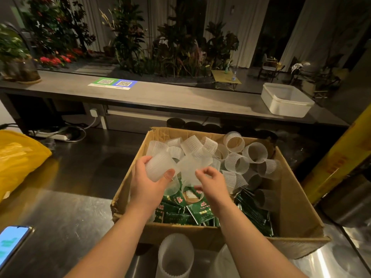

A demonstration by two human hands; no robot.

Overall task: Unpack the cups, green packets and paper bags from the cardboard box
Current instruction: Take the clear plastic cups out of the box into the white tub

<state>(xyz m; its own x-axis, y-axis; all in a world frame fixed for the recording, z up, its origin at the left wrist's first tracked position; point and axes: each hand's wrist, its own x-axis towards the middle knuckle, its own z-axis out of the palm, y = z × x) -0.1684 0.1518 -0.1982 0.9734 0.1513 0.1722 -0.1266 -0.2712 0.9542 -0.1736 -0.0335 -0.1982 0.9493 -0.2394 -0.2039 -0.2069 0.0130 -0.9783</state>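
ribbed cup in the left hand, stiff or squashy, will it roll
Probably light and slightly squashy: the cup looks thin and translucent in the left hand. Ribs should aid grip. Round, so on its side it may roll; loose cups in the cardboard box lie tipped.

Left: yellow bag (18,157), probably a phone (10,243); white tub (285,105) on counter (160,97).

The steel counter (66,217) carries an open cardboard box (291,207) in the middle. A phone (12,241) with a lit screen lies at the near left edge, and a yellow plastic bag (18,157) rests further back on the left.
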